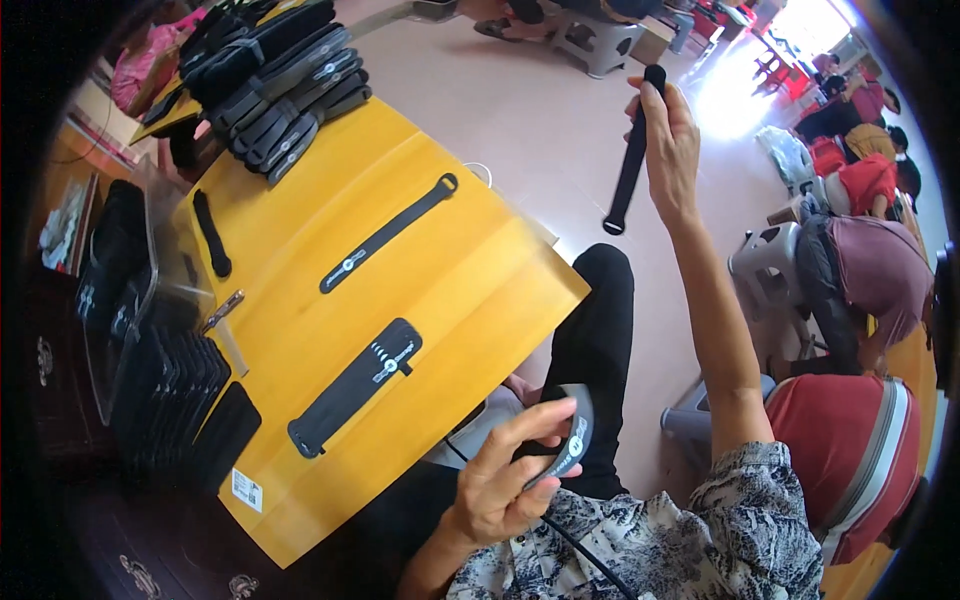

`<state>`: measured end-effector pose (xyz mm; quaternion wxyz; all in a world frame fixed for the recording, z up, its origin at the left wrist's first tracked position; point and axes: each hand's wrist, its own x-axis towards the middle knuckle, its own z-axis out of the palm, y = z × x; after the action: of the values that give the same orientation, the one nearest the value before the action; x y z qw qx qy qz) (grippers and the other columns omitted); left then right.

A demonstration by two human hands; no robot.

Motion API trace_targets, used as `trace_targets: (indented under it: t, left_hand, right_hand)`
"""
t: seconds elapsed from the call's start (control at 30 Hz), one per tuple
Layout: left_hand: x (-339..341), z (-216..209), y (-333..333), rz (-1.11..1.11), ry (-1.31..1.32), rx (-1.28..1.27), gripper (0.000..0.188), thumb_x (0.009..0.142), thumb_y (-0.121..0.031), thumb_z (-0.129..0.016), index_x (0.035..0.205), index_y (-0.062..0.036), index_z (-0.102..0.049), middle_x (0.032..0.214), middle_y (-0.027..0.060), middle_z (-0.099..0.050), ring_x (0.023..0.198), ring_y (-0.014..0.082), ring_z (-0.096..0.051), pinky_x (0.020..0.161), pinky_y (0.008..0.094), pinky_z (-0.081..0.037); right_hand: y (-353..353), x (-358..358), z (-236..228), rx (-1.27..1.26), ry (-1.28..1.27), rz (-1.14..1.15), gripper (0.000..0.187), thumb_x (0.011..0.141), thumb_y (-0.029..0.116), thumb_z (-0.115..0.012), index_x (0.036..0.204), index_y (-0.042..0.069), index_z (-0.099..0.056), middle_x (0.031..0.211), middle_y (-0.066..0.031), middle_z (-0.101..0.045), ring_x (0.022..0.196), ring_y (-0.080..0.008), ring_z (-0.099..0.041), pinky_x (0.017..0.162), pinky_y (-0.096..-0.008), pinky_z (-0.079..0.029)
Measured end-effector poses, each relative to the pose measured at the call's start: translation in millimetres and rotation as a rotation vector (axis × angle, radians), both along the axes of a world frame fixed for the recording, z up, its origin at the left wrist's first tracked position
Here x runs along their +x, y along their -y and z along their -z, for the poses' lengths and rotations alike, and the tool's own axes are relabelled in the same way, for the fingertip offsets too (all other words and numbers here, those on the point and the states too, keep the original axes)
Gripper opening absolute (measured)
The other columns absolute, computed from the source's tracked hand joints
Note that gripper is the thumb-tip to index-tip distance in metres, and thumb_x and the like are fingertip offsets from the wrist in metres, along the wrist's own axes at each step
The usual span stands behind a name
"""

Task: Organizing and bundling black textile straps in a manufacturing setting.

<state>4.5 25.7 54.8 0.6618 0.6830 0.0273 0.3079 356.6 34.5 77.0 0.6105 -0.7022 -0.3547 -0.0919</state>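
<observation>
- Pinched in the left hand (492, 492): a curved grey strap (579, 437).
- Right hand (672, 145), raised, grips a black strap (630, 168).
- I see another strap (392, 232) on the yellow table (475, 290).

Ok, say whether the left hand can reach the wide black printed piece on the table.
Probably yes: nothing covers the wide black printed piece, though the left hand holds a curved strap.
</observation>
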Motion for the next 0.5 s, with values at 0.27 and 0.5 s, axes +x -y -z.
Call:
trace_targets:
  t: [0.27,0.5]
  left_hand:
    - [79,-52,-117,-0.054,0.268,0.446,0.025,0.096,-0.012,-0.047,0.100,0.0089,-0.060,0.131,0.0240,-0.051,0.101,0.0262,-0.064,0.084,0.0337,-0.053]
    - [111,-16,-221,-0.256,-0.209,0.145,0.037,0.096,-0.028,-0.045,0.093,0.0025,-0.066,0.115,0.0088,-0.059,0.099,0.0154,-0.056,0.091,0.0296,-0.040]
  right_hand:
    - [29,-39,7,-0.061,-0.007,0.054,0.025,0.100,0.024,-0.048,0.109,0.005,-0.063,0.073,-0.0009,-0.053,0.062,-0.0071,-0.051,0.055,-0.0240,-0.047]
    - [79,-55,34,-0.219,-0.009,0.003,0.020,0.099,0.016,-0.050,0.109,0.004,-0.062,0.069,-0.0015,-0.055,0.059,-0.0075,-0.049,0.053,-0.0246,-0.043]
